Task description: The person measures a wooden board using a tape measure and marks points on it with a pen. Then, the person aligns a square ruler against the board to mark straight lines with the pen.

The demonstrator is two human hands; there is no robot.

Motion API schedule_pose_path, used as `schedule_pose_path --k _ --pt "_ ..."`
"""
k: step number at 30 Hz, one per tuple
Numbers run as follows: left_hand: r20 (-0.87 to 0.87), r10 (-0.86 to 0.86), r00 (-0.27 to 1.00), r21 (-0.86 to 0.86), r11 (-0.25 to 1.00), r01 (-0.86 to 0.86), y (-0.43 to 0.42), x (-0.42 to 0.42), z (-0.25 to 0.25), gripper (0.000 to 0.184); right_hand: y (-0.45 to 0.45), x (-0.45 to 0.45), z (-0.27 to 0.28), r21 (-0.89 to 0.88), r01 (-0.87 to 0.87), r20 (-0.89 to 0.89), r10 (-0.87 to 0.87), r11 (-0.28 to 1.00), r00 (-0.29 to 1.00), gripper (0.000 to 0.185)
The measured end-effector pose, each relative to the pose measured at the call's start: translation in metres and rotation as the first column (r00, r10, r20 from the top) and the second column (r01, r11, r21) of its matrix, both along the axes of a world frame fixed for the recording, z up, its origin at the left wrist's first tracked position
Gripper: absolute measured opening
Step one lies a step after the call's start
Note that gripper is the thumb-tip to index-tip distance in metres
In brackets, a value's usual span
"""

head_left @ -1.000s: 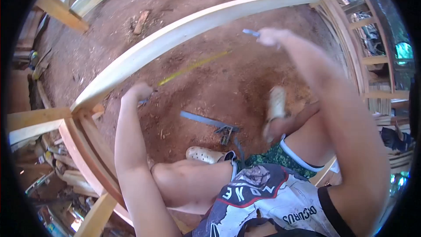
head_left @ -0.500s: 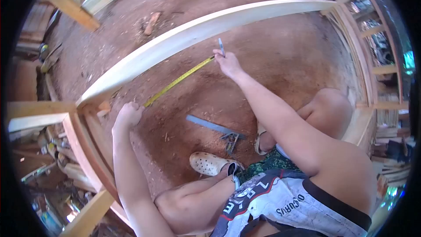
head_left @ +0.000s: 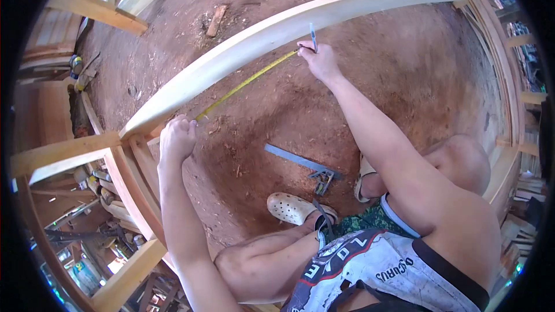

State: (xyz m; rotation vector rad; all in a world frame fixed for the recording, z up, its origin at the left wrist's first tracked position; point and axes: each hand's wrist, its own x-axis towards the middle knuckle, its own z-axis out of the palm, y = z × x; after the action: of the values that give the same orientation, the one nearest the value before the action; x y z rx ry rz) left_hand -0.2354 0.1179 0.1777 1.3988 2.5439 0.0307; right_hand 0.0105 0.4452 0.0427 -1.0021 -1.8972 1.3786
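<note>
A yellow tape measure (head_left: 248, 83) is stretched between my hands, just on the near side of a long pale wooden board (head_left: 277, 25) standing on edge. My left hand (head_left: 178, 137) is closed around one end of the tape, close to the board's left end; the fingers hide what lies inside. My right hand (head_left: 321, 62) pinches the other end near the board's middle. A thin blue pen (head_left: 313, 36) also sticks up from that hand. On the ground below lies a combination square (head_left: 298, 158) with a metal blade.
Wooden frame pieces (head_left: 130, 185) join the board at the left, and more rails (head_left: 491, 52) run along the right. A wood scrap (head_left: 216, 21) lies on the dirt floor beyond the board. My clog-shod foot (head_left: 292, 208) is near the square.
The view has shifted, so the scene sits further right. Both hands, with the tape stretched between them, have come closer to the board. The pen remains in my right hand.
</note>
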Motion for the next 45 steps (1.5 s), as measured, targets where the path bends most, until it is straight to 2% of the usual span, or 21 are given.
schedule_pose_path --k 1,3,5,6,8,12,13,15,18,23,28,34,36,45 --pt "-0.014 -0.012 1.000 0.020 1.000 0.013 0.006 0.002 0.005 0.030 0.002 0.000 -0.001 -0.005 0.010 -0.003 -0.010 1.000 1.000 0.028" --pt "-0.028 -0.033 0.999 0.035 0.999 0.034 0.016 0.003 0.011 0.029 0.006 0.000 -0.004 -0.070 0.088 -0.149 -0.098 0.994 0.984 0.027" --pt "-0.154 -0.069 0.986 0.111 0.990 0.087 0.022 0.004 0.009 0.026 0.005 0.001 0.020 -0.105 0.120 -0.157 -0.136 0.987 0.978 0.027" --pt "-0.145 -0.074 0.987 0.110 0.990 0.091 0.024 0.003 0.007 0.026 0.004 0.001 0.031 -0.131 0.144 -0.162 -0.165 0.981 0.973 0.026" --pt "-0.265 -0.064 0.962 0.226 0.966 0.127 0.027 0.003 0.000 0.024 0.012 -0.004 0.024 -0.133 0.147 -0.193 -0.171 0.980 0.966 0.025" --pt "-0.374 -0.049 0.926 0.261 0.953 0.156 0.029 0.003 -0.007 0.017 0.015 -0.016 0.029 -0.137 0.158 -0.294 -0.193 0.978 0.936 0.021" --pt "-0.379 -0.048 0.924 0.289 0.943 0.167 0.030 0.003 -0.008 0.014 0.017 -0.018 0.028 -0.138 0.159 -0.292 -0.194 0.978 0.937 0.021" --pt "-0.390 -0.052 0.920 0.304 0.935 0.181 0.030 0.001 -0.010 0.015 0.021 -0.022 0.025 -0.009 0.181 -0.313 -0.175 0.984 0.934 0.020" --pt "-0.414 -0.059 0.909 0.319 0.925 0.206 0.031 -0.001 -0.008 0.017 0.021 -0.025 0.029 0.025 0.187 -0.306 -0.171 0.982 0.937 0.018" --pt "-0.402 -0.052 0.914 0.334 0.921 0.199 0.031 -0.004 -0.010 0.011 0.023 -0.027 0.028 0.036 0.192 -0.320 -0.170 0.981 0.932 0.016" --pt "-0.400 -0.047 0.915 0.324 0.927 0.189 0.033 -0.004 -0.008 0.017 0.026 -0.025 0.030 0.076 0.209 -0.274 -0.181 0.975 0.945 0.017" --pt "-0.395 -0.045 0.918 0.319 0.930 0.183 0.033 -0.005 -0.008 0.018 0.027 -0.024 0.031 0.078 0.200 -0.273 -0.172 0.977 0.947 0.017" --pt "-0.392 -0.046 0.919 0.315 0.932 0.181 0.033 -0.005 -0.008 0.018 0.028 -0.025 0.032 0.138 0.196 -0.288 -0.151 0.971 0.946 0.016" --pt "-0.386 -0.041 0.921 0.327 0.928 0.178 0.033 -0.003 -0.007 0.017 0.030 -0.022 0.031 0.130 0.188 -0.237 -0.154 0.973 0.959 0.018"
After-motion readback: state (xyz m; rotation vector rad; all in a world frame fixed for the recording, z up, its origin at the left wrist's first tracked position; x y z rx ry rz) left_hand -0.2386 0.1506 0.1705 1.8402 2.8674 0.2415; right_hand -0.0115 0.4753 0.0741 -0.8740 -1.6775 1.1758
